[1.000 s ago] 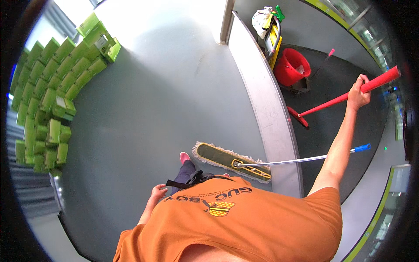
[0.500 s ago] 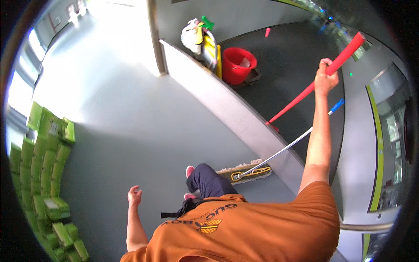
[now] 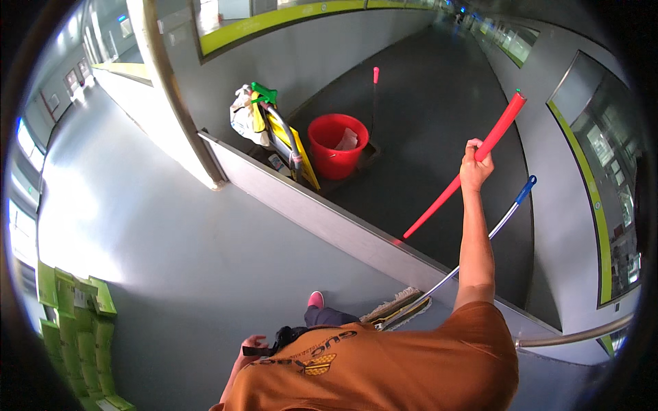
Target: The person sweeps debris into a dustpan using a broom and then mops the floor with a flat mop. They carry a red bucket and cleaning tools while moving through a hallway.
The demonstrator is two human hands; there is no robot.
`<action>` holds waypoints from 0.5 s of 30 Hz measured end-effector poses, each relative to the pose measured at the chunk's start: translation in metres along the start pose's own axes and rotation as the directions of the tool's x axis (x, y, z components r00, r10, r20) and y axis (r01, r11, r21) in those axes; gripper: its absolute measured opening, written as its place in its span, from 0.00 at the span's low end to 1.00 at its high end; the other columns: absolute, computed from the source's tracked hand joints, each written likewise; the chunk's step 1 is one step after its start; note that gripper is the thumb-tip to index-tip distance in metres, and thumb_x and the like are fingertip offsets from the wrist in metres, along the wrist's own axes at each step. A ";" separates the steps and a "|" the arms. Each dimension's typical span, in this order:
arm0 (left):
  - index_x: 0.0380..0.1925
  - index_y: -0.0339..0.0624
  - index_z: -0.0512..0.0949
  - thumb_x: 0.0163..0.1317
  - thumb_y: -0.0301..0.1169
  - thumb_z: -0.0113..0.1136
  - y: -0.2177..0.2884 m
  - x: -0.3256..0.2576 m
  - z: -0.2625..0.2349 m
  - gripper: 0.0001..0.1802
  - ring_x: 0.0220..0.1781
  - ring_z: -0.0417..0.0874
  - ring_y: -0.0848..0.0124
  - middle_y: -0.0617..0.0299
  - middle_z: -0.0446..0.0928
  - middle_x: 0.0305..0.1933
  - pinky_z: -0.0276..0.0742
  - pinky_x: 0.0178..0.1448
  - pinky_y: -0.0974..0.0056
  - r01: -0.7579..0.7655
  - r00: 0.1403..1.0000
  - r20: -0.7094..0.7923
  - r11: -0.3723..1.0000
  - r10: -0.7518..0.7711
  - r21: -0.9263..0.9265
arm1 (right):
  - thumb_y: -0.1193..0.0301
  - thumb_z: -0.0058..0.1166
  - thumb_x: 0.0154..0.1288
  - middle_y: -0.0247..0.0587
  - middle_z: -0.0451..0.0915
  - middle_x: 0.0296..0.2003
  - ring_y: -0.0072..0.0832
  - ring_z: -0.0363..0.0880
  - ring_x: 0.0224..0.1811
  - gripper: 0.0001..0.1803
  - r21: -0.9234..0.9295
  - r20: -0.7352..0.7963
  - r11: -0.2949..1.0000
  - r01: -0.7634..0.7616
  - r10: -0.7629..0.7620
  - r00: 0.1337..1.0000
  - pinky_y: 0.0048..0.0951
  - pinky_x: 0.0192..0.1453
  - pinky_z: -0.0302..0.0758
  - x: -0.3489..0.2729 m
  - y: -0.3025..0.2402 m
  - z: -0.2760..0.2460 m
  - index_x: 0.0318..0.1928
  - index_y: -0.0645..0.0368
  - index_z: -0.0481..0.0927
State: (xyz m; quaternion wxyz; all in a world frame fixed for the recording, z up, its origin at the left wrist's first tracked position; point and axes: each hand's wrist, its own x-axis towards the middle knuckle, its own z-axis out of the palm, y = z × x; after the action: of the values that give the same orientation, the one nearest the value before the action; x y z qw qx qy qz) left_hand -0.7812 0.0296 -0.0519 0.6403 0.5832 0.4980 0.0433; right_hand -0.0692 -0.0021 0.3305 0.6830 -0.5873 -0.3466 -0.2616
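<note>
My right hand [image 3: 476,166], raised on an outstretched arm, is closed around a long red pole [image 3: 439,204] near its thick upper end. The pole slants down left to the top of a low grey partition [image 3: 315,218]; what its lower end joins is hidden. My left hand [image 3: 253,344] hangs beside my waist near a black strap, fingers loosely bent and apart, with nothing seen in it. A flat dust mop [image 3: 404,307] with a fringed head lies on the floor on my side of the partition. Its silver handle, with a blue grip, passes behind my right forearm.
Beyond the partition are a red bucket [image 3: 334,164] and a cleaning cart [image 3: 291,140] with yellow panels and cloths. A thin upright handle [image 3: 375,77] stands behind them. Green boxes [image 3: 79,329] are stacked at left. A post [image 3: 164,89] and a metal rail [image 3: 576,333] flank the partition.
The view has swung, showing more corridor. My right hand still grips the red pole, which sits lower in view. My left hand has drawn in toward my waist.
</note>
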 end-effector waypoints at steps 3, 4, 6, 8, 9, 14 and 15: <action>0.43 0.43 0.77 0.50 0.35 0.63 0.079 0.062 -0.015 0.19 0.29 0.81 0.70 0.58 0.79 0.27 0.78 0.36 0.64 0.017 0.991 -0.131 0.947 0.027 0.321 | 0.81 0.52 0.57 0.25 0.74 0.27 0.12 0.68 0.26 0.04 0.065 -0.044 0.994 -0.093 0.096 0.994 0.16 0.30 0.66 0.009 0.051 0.010 0.30 0.60 0.78; 0.43 0.44 0.77 0.50 0.36 0.63 0.101 0.081 -0.018 0.19 0.30 0.81 0.69 0.57 0.79 0.27 0.78 0.37 0.64 0.017 0.981 -0.189 0.942 0.050 0.335 | 0.82 0.52 0.57 0.24 0.74 0.27 0.11 0.67 0.26 0.04 0.067 -0.061 0.994 -0.085 0.089 0.994 0.16 0.29 0.65 0.013 0.059 0.017 0.30 0.59 0.78; 0.42 0.47 0.77 0.50 0.36 0.63 0.164 0.113 -0.019 0.18 0.31 0.81 0.65 0.56 0.80 0.28 0.77 0.38 0.62 -0.020 0.977 -0.185 0.903 0.109 0.428 | 0.82 0.52 0.57 0.24 0.74 0.27 0.12 0.67 0.26 0.04 0.063 -0.062 0.991 -0.114 0.118 0.991 0.16 0.29 0.65 0.021 0.066 0.020 0.30 0.59 0.78; 0.43 0.48 0.77 0.50 0.36 0.62 0.211 0.147 -0.021 0.19 0.32 0.81 0.64 0.57 0.79 0.28 0.77 0.39 0.62 -0.069 0.983 -0.117 0.876 0.142 0.477 | 0.82 0.52 0.57 0.25 0.74 0.27 0.12 0.68 0.26 0.05 -0.007 -0.089 0.993 -0.122 0.121 0.989 0.16 0.29 0.65 0.027 0.070 0.026 0.31 0.59 0.78; 0.44 0.48 0.77 0.50 0.37 0.62 0.229 0.165 -0.021 0.19 0.32 0.81 0.64 0.57 0.79 0.28 0.77 0.39 0.62 -0.094 0.986 -0.077 0.866 0.150 0.491 | 0.80 0.53 0.58 0.25 0.72 0.24 0.12 0.66 0.22 0.04 0.003 -0.102 0.996 -0.088 0.088 0.991 0.15 0.24 0.63 0.029 0.075 0.028 0.33 0.59 0.78; 0.44 0.49 0.77 0.50 0.38 0.62 0.296 0.258 -0.006 0.19 0.35 0.81 0.64 0.57 0.79 0.29 0.76 0.42 0.62 -0.184 0.982 0.077 0.795 0.171 0.577 | 0.76 0.51 0.62 0.25 0.68 0.19 0.10 0.61 0.15 0.03 -0.026 -0.100 0.989 -0.148 0.145 0.984 0.15 0.17 0.61 0.030 0.072 0.045 0.37 0.59 0.77; 0.44 0.49 0.76 0.51 0.38 0.62 0.309 0.272 -0.002 0.19 0.35 0.81 0.64 0.57 0.79 0.30 0.76 0.43 0.62 -0.204 0.979 0.136 0.791 0.154 0.576 | 0.76 0.51 0.62 0.25 0.68 0.19 0.10 0.62 0.15 0.04 -0.001 -0.078 0.993 -0.119 0.119 0.990 0.15 0.18 0.62 0.026 0.075 0.050 0.37 0.59 0.77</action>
State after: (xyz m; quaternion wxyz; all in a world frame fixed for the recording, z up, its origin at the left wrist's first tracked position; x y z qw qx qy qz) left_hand -0.4842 0.3016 0.0333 0.4415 0.7981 0.4029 -0.0761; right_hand -0.0035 0.0611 0.3078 0.7088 -0.5981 -0.2836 -0.2439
